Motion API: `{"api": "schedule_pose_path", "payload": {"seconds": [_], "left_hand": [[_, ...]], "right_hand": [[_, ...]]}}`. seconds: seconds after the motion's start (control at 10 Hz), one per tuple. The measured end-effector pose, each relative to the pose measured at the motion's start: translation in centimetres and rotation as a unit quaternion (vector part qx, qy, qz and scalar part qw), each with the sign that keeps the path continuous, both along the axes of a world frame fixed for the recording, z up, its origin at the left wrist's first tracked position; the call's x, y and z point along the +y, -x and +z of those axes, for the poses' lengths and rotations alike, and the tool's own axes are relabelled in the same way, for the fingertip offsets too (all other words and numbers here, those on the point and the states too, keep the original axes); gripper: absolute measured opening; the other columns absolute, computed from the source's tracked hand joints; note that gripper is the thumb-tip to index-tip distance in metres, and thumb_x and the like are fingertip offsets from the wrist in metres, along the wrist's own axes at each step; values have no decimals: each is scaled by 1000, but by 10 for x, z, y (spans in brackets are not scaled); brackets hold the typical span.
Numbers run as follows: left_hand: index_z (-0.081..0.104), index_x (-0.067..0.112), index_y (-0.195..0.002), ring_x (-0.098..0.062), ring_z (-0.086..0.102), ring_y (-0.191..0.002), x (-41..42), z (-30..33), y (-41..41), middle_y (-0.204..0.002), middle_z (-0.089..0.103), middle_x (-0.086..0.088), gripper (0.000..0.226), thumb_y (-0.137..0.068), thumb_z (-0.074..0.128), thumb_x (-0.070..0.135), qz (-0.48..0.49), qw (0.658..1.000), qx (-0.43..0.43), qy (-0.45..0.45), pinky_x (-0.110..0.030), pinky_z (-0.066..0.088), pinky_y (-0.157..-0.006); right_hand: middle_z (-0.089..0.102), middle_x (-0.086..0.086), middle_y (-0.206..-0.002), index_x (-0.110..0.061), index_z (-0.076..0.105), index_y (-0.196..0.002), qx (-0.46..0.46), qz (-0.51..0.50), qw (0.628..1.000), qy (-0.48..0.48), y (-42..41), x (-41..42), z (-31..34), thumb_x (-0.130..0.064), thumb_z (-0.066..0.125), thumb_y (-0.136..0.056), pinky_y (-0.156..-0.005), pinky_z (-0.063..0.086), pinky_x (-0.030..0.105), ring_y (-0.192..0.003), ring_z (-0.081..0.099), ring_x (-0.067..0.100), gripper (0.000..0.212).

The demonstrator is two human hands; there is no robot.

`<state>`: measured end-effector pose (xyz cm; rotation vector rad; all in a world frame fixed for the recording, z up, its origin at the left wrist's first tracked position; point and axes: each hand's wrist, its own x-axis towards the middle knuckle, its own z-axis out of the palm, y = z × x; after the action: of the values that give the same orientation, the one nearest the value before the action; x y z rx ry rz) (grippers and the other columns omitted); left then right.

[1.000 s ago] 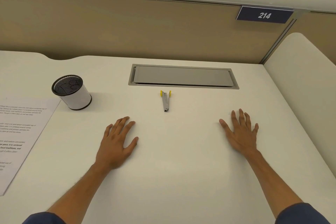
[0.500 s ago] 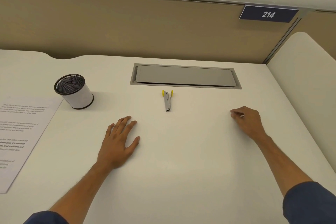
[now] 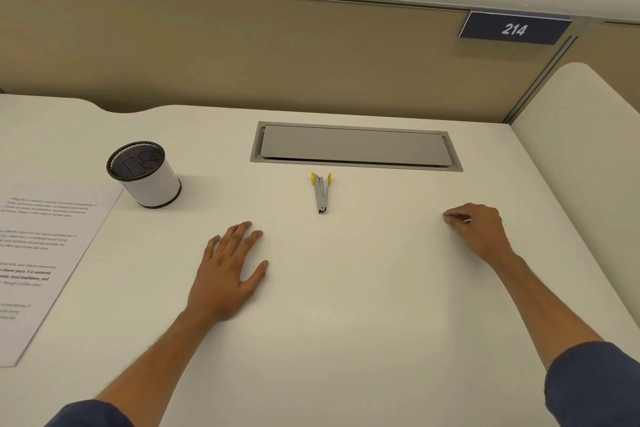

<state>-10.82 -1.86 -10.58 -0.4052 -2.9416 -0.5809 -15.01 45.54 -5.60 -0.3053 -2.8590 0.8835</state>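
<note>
Straight ahead, a grey metal tool [image 3: 322, 192] with yellow tabs lies between my hands, just in front of the grey cable hatch [image 3: 356, 146]. Off to my left stand a mesh pen cup [image 3: 143, 173] and a printed sheet [image 3: 45, 253]; all of these are well apart from my fingers. The white desk [image 3: 346, 322] runs back to a tan partition [image 3: 242, 55] that carries a sign [image 3: 514, 28] reading 214. My left hand [image 3: 228, 270] lies flat on the desk, fingers spread. My right hand [image 3: 479, 232] is curled, its fingertips pinching a small pale sliver [image 3: 467, 219] at the desktop, to the right of the tool. The sliver is too small for me to tell what it is.
</note>
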Motion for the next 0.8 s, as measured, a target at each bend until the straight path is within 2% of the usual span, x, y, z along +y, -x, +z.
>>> {"api": "schedule_pose_path", "payload": {"seconds": [0.3,0.5,0.7,0.8], "left_hand": [[40,29,-146,-12,21,-147,0,0,0,-158,29,7,61,-92,32,57,0,1000,-4,-1,-40,17,-120],[40,30,-146,-11,19,-147,0,0,0,-158,30,7,61,-92,33,57,-1,1000,-2,1,-39,15,-120],[40,29,-146,-11,19,-147,1,1,0,-158,30,7,60,-92,33,57,-1,1000,-2,0,-38,15,-120],[40,29,-146,-11,19,-147,0,1,0,-158,30,7,61,-92,33,57,0,1000,-3,-2,-39,15,-120]], "right_hand": [[74,10,-99,-7,75,-98,4,-7,1000,-23,-1,-3,0,-10,66,-88,-87,50,36,-87,67,26,14],[75,9,-92,-7,76,-88,4,-46,998,-33,-1,-9,1,-9,65,-87,-83,51,34,-86,67,25,12],[75,9,-91,-8,76,-90,-7,-61,997,-51,0,-13,-2,-10,62,-88,-78,47,30,-87,68,28,14],[74,9,-92,-9,74,-95,-18,-49,996,-79,1,-16,-5,-14,60,-89,-79,47,32,-90,66,30,16]]}}
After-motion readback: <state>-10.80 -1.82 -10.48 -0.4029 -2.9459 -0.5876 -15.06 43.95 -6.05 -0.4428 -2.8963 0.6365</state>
